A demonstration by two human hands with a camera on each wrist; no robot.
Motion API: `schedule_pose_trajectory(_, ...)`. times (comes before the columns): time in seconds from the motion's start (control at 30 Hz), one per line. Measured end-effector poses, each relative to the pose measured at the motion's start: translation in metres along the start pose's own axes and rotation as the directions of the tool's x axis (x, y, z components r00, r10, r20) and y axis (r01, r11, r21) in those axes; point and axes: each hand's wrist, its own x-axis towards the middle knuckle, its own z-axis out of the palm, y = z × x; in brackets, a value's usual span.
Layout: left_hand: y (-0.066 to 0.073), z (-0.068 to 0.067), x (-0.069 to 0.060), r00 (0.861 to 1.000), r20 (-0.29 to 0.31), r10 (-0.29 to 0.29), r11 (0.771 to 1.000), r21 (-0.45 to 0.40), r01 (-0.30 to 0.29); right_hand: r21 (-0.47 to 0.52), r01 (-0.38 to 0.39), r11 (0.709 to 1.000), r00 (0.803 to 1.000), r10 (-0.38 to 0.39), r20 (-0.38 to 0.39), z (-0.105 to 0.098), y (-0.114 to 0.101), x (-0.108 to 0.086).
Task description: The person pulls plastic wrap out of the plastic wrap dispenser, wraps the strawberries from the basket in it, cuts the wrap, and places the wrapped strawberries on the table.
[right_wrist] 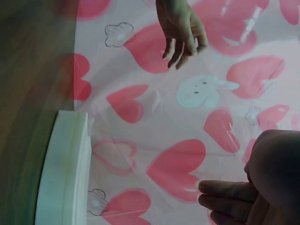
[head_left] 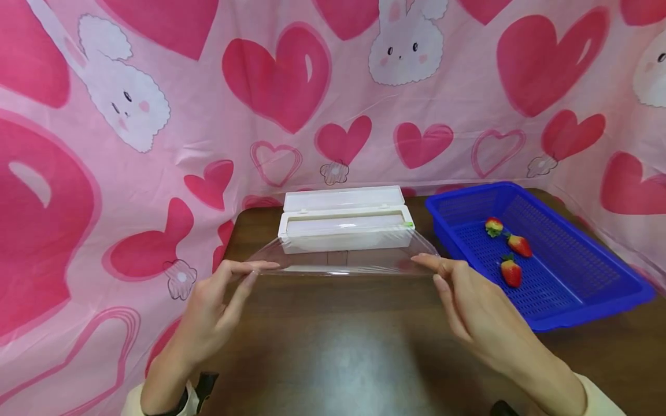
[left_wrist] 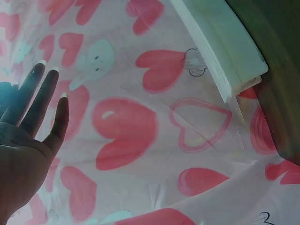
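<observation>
The left hand is seen at the left of the left wrist view [left_wrist: 23, 152], with three slightly spread fingers [left_wrist: 57, 123] shown. At the right, a white box [left_wrist: 227, 47] is partly shown along the edge of a dark table [left_wrist: 280, 86]. The space between is filled by pink cloth [left_wrist: 161, 112], printed with red hearts [left_wrist: 125, 133] and a pale rabbit [left_wrist: 100, 61].

You're at a dark table [head_left: 333, 341] walled in by pink cloth [head_left: 208, 133] printed with hearts [head_left: 278, 78] and rabbits [head_left: 127, 104]. The box [head_left: 343, 212] of film [head_left: 338, 267] and basket [head_left: 588, 316] of strawberries [head_left: 511, 273] look kitchen-like, but you can't tell which room this is.
</observation>
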Motion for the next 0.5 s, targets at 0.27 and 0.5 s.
schedule_pose_trajectory(0.27,0.016,0.0,-0.017,0.995,-0.014,0.095,0.995,-0.023,-0.096,0.036,0.052,0.998,0.998,-0.051,-0.035,0.001,-0.01,-0.02)
schedule_pose_trajectory(0.5,0.019,0.004,-0.041,0.995,0.06,0.083,0.994,0.066,-0.087,0.001,0.287,0.958,0.952,-0.285,-0.113,0.011,0.0,-0.035)
